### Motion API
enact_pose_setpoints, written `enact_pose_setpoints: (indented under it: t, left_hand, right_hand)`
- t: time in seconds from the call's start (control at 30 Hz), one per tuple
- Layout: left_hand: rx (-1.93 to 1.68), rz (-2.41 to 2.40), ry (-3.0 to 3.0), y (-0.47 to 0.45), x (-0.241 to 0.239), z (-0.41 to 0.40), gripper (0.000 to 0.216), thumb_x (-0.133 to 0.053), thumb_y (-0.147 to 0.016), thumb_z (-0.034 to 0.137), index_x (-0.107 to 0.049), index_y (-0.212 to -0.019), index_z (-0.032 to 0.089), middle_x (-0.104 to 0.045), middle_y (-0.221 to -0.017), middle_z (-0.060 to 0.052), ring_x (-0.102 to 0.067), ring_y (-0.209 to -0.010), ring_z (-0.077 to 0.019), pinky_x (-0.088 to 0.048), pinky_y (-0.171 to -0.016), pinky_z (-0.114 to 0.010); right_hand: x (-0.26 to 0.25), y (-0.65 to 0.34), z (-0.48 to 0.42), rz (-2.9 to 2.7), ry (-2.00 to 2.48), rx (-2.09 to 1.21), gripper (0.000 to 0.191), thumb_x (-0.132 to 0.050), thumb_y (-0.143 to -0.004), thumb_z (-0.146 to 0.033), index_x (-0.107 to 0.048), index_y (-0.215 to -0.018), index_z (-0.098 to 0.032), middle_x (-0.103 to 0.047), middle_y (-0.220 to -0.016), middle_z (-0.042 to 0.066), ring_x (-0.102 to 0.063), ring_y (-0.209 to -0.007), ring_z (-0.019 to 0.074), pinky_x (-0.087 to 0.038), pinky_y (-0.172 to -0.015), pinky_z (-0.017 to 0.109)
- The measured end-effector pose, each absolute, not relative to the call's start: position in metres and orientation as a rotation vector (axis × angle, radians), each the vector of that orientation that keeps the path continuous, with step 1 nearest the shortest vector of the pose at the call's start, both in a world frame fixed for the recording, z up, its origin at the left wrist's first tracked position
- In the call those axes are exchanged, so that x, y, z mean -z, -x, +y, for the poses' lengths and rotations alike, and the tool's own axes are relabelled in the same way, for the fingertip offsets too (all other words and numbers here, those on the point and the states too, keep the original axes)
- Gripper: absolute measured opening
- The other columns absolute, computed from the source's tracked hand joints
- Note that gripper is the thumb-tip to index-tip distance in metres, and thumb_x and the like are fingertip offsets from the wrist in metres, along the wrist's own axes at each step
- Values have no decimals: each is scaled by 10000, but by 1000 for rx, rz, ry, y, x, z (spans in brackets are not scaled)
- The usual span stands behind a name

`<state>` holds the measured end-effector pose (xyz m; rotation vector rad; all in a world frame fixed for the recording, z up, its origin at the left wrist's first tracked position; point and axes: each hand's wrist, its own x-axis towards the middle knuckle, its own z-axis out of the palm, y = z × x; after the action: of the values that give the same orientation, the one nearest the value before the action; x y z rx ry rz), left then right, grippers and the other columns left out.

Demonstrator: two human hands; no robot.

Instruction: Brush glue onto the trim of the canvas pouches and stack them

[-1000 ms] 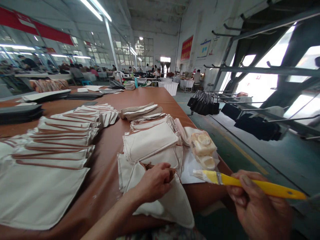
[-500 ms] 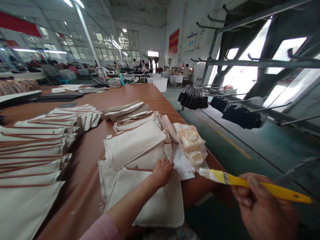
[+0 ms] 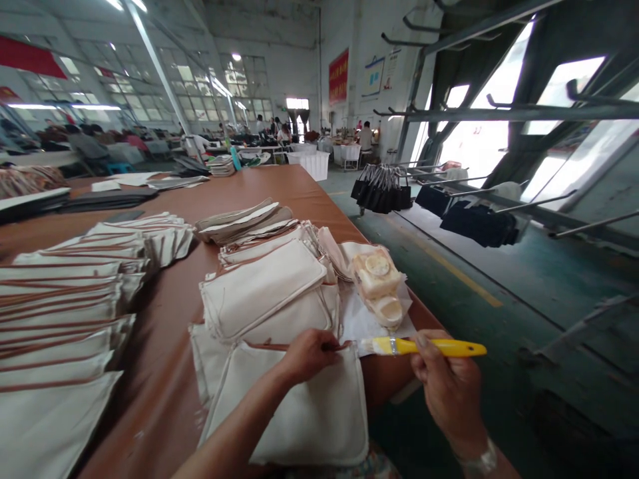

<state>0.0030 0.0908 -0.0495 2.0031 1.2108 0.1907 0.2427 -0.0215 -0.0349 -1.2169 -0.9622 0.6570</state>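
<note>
My left hand (image 3: 308, 354) is closed on the top edge of a cream canvas pouch (image 3: 299, 412) with brown trim that lies at the near edge of the brown table (image 3: 170, 293). My right hand (image 3: 444, 386) grips a yellow-handled brush (image 3: 422, 346). Its bristles point left and reach the pouch's upper right corner, beside my left fingers. Just beyond the brush stands a glue-caked container (image 3: 378, 283) on white paper.
Behind the pouch lies a pile of cream pouches (image 3: 264, 286). Rows of overlapped pouches (image 3: 74, 293) cover the table's left. Dark sheets (image 3: 100, 198) lie further back. Racks with black bags (image 3: 382, 189) stand on the green floor to the right. People work at distant tables.
My right hand has swung the brush left and inward, from out over the floor to the pouch's top corner. My left hand has flattened the pouch and holds its top edge.
</note>
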Motion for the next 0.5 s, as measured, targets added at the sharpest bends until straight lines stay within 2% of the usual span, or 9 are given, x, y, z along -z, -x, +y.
enact_pose_setpoints:
  t: [0.17,0.3,0.37,0.5]
  left_hand:
    - [-335,1023,-1722,9,43,78,316,-646,-771,368,-764,-940,128,-709,-814,-10,-606,-767,-171,-447,-681,-236]
    - [-403,931,-1576,16,37,69,417,-688,-775,428,-762,-1013,93,-697,-833,-29,-577,-754,-162,-438,-698,-247]
    - [-430,911,-1538,19,36,66,399,-712,-773,420,-762,-982,85,-679,-818,-29,-563,-753,-159,-427,-702,-247]
    - [-466,876,-1522,22,35,60,318,-726,-797,397,-766,-916,104,-639,-799,-10,-547,-756,-153,-407,-710,-240]
  right_hand:
    - [32,-221,-12,-1241,1287,-483,312,-556,-1035,-451,-653,-923,-176,-536,-614,-16,-491,-492,141,-412,-456,230]
    - [34,-214,2,-1297,1272,-407,356,-591,-995,-497,-677,-876,-173,-598,-669,22,-550,-542,171,-464,-541,272]
    - [31,-215,3,-1288,1278,-368,352,-589,-998,-491,-680,-886,-171,-620,-698,36,-581,-580,184,-476,-577,282]
    - [20,-213,-5,-1305,1280,-370,297,-544,-1040,-423,-665,-917,-182,-569,-630,-6,-542,-513,160,-443,-519,260]
